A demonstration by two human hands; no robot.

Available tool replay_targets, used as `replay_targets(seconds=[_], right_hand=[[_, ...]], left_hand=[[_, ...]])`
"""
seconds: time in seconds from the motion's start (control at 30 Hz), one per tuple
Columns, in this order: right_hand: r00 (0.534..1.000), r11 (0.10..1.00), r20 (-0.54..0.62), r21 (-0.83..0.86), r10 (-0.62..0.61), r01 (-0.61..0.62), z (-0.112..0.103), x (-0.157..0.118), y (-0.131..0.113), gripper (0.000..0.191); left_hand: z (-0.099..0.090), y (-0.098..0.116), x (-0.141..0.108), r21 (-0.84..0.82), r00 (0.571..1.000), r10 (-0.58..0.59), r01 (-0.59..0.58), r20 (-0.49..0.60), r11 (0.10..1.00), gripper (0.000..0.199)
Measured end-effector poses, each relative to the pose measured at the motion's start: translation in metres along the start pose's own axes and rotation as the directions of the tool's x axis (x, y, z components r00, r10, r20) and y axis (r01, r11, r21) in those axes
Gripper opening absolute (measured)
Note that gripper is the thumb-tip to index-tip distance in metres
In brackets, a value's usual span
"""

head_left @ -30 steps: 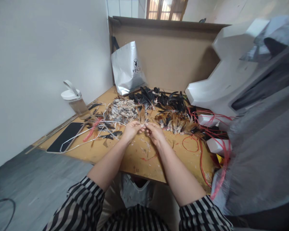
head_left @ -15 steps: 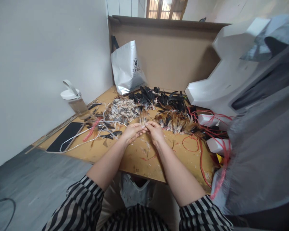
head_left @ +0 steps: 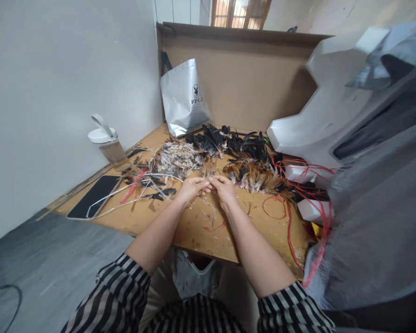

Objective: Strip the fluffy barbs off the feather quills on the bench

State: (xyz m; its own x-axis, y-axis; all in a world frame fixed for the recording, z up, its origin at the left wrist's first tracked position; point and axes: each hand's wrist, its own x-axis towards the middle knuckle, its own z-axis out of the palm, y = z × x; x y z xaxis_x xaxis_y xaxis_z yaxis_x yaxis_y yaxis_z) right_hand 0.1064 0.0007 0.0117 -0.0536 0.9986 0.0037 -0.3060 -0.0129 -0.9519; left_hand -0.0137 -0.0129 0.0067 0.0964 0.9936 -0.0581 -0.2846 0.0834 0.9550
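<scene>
My left hand (head_left: 193,190) and my right hand (head_left: 223,188) meet over the middle of the table, fingertips pinched together. Between them they hold a small tuft of brown feathers (head_left: 209,168), its tips pointing away from me. Just beyond lies a heap of pale grey and white feathers (head_left: 178,156). Black feathers (head_left: 248,146) are piled behind, and a row of brown feathers (head_left: 251,175) lies to the right of my right hand. The quill ends in my fingers are hidden.
A phone (head_left: 94,197) and a lidded bottle (head_left: 109,147) are at the left. A silver bag (head_left: 184,99) leans against a cardboard panel (head_left: 249,78). Red string (head_left: 290,231) and white power strips (head_left: 314,210) lie at the right, beside grey cloth (head_left: 381,208). A bin (head_left: 194,277) stands below the table edge.
My hands stay in almost the same place, with the fingers shifting slightly. The feather tuft looks a little narrower and differently turned.
</scene>
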Motion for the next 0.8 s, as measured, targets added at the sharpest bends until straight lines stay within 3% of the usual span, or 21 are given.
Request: replay_targets(seconds=[0.2, 0.27, 0.33, 0.43, 0.53, 0.67, 0.8], right_hand=[[0.998, 0.999, 0.026, -0.010, 0.053, -0.053, 0.001, -0.001, 0.000, 0.028], [1.000, 0.997, 0.027, -0.069, -0.012, 0.014, 0.002, 0.000, -0.001, 0.029], [0.988, 0.968, 0.043, -0.197, -0.150, 0.156, 0.002, -0.001, -0.001, 0.029], [0.918, 0.791, 0.143, -0.470, -0.371, 0.393, 0.002, -0.006, -0.003, 0.026], [0.846, 0.542, 0.283, -0.666, -0.452, 0.513, 0.002, -0.013, -0.007, 0.024], [0.795, 0.291, 0.401, -0.777, -0.455, 0.558, 0.001, -0.018, -0.012, 0.023], [0.780, 0.160, 0.419, -0.827, -0.466, 0.540, -0.001, -0.018, -0.015, 0.015]], left_hand=[[0.000, 0.001, 0.000, -0.078, 1.000, -0.013, 0.014, 0.002, 0.997, 0.016], [-0.003, 0.001, 0.001, -0.163, 1.000, -0.026, 0.026, 0.002, 0.986, 0.014], [-0.006, 0.001, 0.004, -0.260, 0.999, -0.042, 0.041, 0.002, 0.965, 0.012], [-0.011, -0.001, 0.006, -0.359, 0.998, -0.054, 0.058, 0.020, 0.932, 0.010], [-0.013, -0.002, 0.007, -0.402, 0.996, -0.072, 0.086, 0.050, 0.912, 0.011], [-0.011, -0.001, 0.005, -0.433, 0.990, -0.114, 0.138, 0.081, 0.891, 0.013], [-0.011, -0.001, 0.003, -0.412, 0.979, -0.177, 0.204, 0.104, 0.888, 0.011]])
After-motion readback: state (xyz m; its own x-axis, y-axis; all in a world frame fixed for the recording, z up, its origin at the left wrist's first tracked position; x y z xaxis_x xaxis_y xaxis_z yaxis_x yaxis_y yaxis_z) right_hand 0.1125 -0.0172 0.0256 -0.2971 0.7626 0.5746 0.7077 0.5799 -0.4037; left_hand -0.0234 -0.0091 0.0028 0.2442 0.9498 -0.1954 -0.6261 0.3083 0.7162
